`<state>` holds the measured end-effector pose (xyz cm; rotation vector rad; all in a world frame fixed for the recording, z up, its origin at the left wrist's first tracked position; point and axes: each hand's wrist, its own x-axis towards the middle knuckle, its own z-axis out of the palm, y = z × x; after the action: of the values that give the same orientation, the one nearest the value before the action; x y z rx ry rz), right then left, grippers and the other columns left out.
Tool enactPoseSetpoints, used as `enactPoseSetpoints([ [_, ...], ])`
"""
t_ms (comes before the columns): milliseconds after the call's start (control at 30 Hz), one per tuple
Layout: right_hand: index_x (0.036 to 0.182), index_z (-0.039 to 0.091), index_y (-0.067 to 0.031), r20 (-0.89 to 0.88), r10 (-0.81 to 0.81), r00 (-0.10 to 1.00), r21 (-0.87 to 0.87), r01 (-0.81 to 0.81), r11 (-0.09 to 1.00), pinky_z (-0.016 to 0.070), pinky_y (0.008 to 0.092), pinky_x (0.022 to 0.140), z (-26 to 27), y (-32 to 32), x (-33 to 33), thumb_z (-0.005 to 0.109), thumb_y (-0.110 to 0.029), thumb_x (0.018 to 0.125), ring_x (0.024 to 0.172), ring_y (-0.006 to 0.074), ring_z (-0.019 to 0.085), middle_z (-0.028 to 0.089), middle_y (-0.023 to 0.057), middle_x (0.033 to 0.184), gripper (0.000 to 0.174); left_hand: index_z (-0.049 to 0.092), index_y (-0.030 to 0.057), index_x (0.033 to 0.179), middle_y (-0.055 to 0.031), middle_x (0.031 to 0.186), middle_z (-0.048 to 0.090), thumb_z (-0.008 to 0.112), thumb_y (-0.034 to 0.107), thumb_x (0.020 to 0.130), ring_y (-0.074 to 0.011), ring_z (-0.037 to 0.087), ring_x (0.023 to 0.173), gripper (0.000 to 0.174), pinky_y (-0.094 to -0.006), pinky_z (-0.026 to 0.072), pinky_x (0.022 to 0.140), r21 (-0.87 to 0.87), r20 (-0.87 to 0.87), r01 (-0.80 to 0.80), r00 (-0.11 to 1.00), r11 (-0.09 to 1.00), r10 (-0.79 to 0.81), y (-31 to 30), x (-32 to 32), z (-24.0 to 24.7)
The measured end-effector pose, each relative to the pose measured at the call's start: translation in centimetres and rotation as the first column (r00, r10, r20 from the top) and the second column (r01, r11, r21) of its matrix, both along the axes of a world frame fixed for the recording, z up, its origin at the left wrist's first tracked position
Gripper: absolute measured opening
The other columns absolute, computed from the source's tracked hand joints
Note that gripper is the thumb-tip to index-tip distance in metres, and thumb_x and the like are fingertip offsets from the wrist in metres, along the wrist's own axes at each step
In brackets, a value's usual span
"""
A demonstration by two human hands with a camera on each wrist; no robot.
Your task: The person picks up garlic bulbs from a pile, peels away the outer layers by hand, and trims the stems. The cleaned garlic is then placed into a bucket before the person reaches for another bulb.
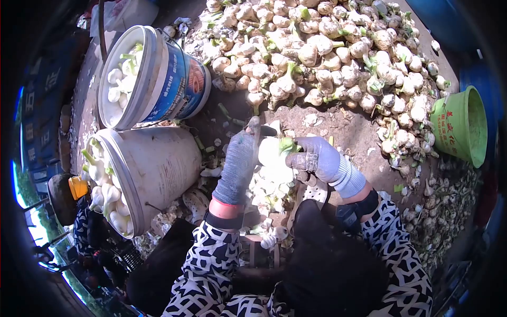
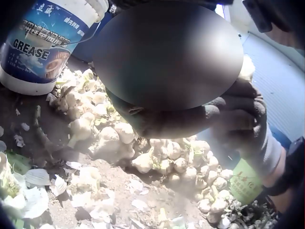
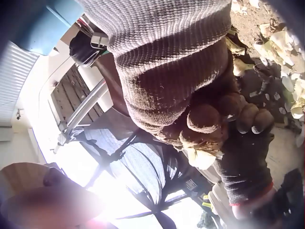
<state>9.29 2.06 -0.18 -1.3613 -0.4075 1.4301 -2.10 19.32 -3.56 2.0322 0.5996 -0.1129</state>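
A white garlic bulb (image 1: 269, 151) with a green stem is between my two gloved hands, above a heap of peeled skins (image 1: 269, 187). My left hand (image 1: 238, 164), in a dark grey knit glove, holds the bulb from the left. From the right, my right hand (image 1: 321, 157), in a paler glove with dirty fingertips, pinches it at the green stem end. In the right wrist view a pale piece of garlic (image 3: 202, 157) shows beneath the right fingers, close to the curled left fingers (image 3: 255, 119). A blurred oval covers much of the left wrist view.
Unpeeled garlic bulbs (image 1: 317, 58) lie in a big pile ahead. Two buckets, one blue-labelled (image 1: 177, 79) and one plain white (image 1: 158, 164), lean at the left with white bulbs inside. A green bucket (image 1: 457, 127) lies tilted at the right, near more scattered garlic (image 1: 443, 211).
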Motion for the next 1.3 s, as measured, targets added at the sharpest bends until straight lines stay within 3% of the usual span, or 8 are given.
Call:
enactPoseSetpoints([
  [200, 0.116, 0.06, 0.0017, -0.18, -0.143, 0.973, 0.285, 0.191, 0.939, 0.0515, 0.022, 0.06, -4.7, 1.3, -2.5, 0.054, -0.002, 0.089, 0.065, 0.0074, 0.059, 0.065, 0.0038, 0.083, 0.028, 0.054, 0.0003, 0.116, -0.0051, 0.105, 0.059, 0.067, 0.023, 0.09, -0.0177, 0.059, 0.098, 0.037, -0.0297, 0.0449, 0.09, -0.077, 0.374, -0.256, 0.889, 0.964, 0.266, -5.4, -1.5, 3.3],
  [300, 0.12, 0.057, 0.0016, -0.366, -0.145, 0.919, 0.212, 0.234, 0.949, 0.0523, 0.0219, 0.069, -5.9, -0.2, -2.8, 0.055, -0.001, 0.088, 0.079, 0.0104, 0.063, 0.066, 0.0057, 0.094, 0.033, 0.056, 0.0039, 0.108, -0.003, 0.097, 0.061, 0.069, 0.02, 0.088, -0.011, 0.059, 0.086, 0.029, -0.0226, 0.0478, 0.079, -0.808, -0.112, -0.426, 0.789, 0.408, 0.604, -4.9, -1.6, 3.8],
  [467, 0.121, 0.052, 0.0051, -0.833, -0.1, 0.545, 0.192, 0.453, 0.87, 0.0534, 0.0244, 0.071, -6.5, -2.7, -1.7, 0.059, -0.009, 0.09, 0.08, 0.0155, 0.065, 0.066, 0.0123, 0.093, 0.035, 0.051, 0.0012, 0.115, -0.0053, 0.097, 0.063, 0.065, 0.014, 0.09, -0.013, 0.062, 0.085, 0.031, -0.0265, 0.0512, 0.076, -0.454, 0.265, -0.202, 0.899, 0.868, 0.348, -3.2, -2.1, 4.3],
  [667, 0.092, 0.065, 0.0053, -0.335, 0.007, 0.942, 0.408, 0.139, 0.902, 0.0467, 0.0268, 0.044, -0.1, -6.5, -2.0, 0.074, -0.016, 0.076, 0.055, 0.0156, 0.063, 0.067, 0.0103, 0.073, 0.028, 0.055, 0.0089, 0.123, -0.016, 0.127, 0.056, 0.048, 0.042, 0.093, -0.0356, 0.046, 0.125, 0.046, -0.0566, 0.03, 0.108, -0.977, -0.193, -0.048, 0.608, -0.207, 0.77, -1.6, -2.3, 4.0],
  [867, 0.087, 0.067, 0.0021, -0.225, 0.473, 0.852, 0.742, -0.165, 0.65, 0.0525, 0.0333, 0.064, 3.3, -3.3, -0.2, 0.075, -0.024, 0.076, 0.07, 0.023, 0.067, 0.068, 0.0122, 0.073, 0.029, 0.042, 0.0088, 0.137, -0.0149, 0.14, 0.044, 0.048, 0.038, 0.094, -0.0327, 0.038, 0.132, 0.052, -0.0541, 0.0283, 0.11, -0.962, -0.197, 0.053, 0.545, -0.268, 0.815, -1.1, -2.5, 3.3],
  [967, 0.086, 0.064, -0.005, 0.647, 0.675, 0.355, -0.203, -0.772, 0.602, 0.0503, 0.04, 0.06, 0.7, 0.2, -2.3, 0.063, -0.029, 0.085, 0.067, 0.0319, 0.065, 0.064, 0.0149, 0.071, 0.024, 0.04, 0.0075, 0.137, -0.0151, 0.139, 0.045, 0.048, 0.038, 0.095, -0.0334, 0.043, 0.127, 0.053, -0.0534, 0.0317, 0.107, -0.974, -0.208, -0.031, 0.52, -0.225, 0.828, -0.3, -3.5, 3.9],
  [1167, 0.093, 0.06, -0.0097, 0.845, 0.466, 0.263, -0.451, -0.119, 0.884, 0.0478, 0.0476, 0.063, -7.0, 1.3, 1.1, 0.057, -0.034, 0.087, 0.071, 0.038, 0.062, 0.063, 0.0181, 0.075, 0.025, 0.048, 0.0016, 0.131, -0.0165, 0.122, 0.057, 0.039, 0.037, 0.099, -0.0272, 0.056, 0.11, 0.049, -0.0387, 0.0463, 0.093, -0.262, 0.512, -0.664, 0.519, 0.7, 0.684, 7.1, -10.8, 13.2],
  [1300, 0.092, 0.061, -0.005, 0.934, 0.167, 0.315, -0.28, 0.358, 0.891, 0.0487, 0.0477, 0.064, -7.8, 5.5, 7.7, 0.057, -0.055, 0.085, 0.074, 0.0382, 0.065, 0.065, 0.0203, 0.075, 0.05, 0.049, -0.0007, 0.13, -0.0162, 0.124, 0.055, 0.043, 0.03, 0.099, -0.0255, 0.053, 0.116, 0.044, -0.0359, 0.0408, 0.1, 0.501, 0.524, -0.725, 0.689, 0.472, 0.501, 14.0, -17.1, 17.8],
])
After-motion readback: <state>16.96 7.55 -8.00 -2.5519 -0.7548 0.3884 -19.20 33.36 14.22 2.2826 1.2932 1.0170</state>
